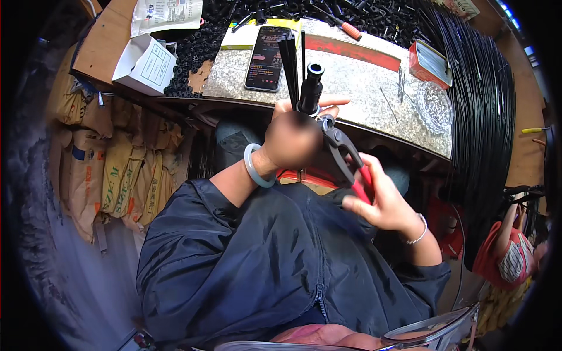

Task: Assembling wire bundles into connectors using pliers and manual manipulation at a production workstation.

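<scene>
My left hand (291,139), partly blurred, is closed round a black tubular part (311,90) with a round hollow end pointing up. Thin black rods (290,73) stand up beside that tube, seemingly in the same grip. The fingers of my right hand (381,202) are round the red handles of a pair of end-cutting pincers (338,145). Its dark jaws meet the base of the tube, close to my left fingers. What exactly lies between the jaws is too small to make out.
A phone (267,61) lies on the speckled worktop (357,76), with small black parts (380,14) heaped behind. Long black rods (483,88) hang over the right end near a red tin (430,63) and a glass dish (434,108). A white box (146,64) stands left. Another person (515,251) sits right.
</scene>
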Available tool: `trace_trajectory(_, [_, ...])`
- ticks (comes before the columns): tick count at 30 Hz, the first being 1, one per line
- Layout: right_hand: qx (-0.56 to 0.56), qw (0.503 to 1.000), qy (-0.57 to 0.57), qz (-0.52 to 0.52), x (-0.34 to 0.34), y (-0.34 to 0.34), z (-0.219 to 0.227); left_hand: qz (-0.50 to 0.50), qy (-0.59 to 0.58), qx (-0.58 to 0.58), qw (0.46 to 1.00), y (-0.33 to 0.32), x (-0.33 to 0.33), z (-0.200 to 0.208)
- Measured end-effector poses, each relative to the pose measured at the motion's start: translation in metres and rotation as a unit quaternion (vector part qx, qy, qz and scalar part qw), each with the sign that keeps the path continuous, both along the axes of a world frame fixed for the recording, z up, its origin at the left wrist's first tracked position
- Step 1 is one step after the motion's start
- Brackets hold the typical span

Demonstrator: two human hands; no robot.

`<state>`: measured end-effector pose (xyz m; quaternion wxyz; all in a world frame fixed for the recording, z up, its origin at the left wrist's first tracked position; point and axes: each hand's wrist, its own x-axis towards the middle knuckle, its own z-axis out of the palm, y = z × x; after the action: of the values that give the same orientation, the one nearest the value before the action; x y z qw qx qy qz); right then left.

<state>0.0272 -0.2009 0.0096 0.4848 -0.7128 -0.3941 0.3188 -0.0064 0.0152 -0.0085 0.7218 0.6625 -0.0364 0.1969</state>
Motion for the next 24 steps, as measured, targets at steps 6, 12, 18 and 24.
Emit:
trace_trajectory(6, [-0.042,0.988,0.146,0.037,0.006,-0.006,0.008,0.005,0.029,-0.017,0.999,0.0,0.002,-0.001])
trace_trajectory(12, [0.016,0.998,0.034,0.044,0.011,-0.003,-0.008,0.017,0.023,0.003,1.0,-0.001,0.002,0.0])
trace_trajectory(18, [-0.026,0.984,0.176,-0.006,0.003,-0.004,-0.011,-0.003,0.054,-0.035,0.998,-0.001,0.001,-0.004])
trace_trajectory(24, [0.027,0.996,-0.033,-0.076,0.011,0.007,-0.03,0.048,0.066,-0.047,0.996,-0.009,0.003,-0.004])
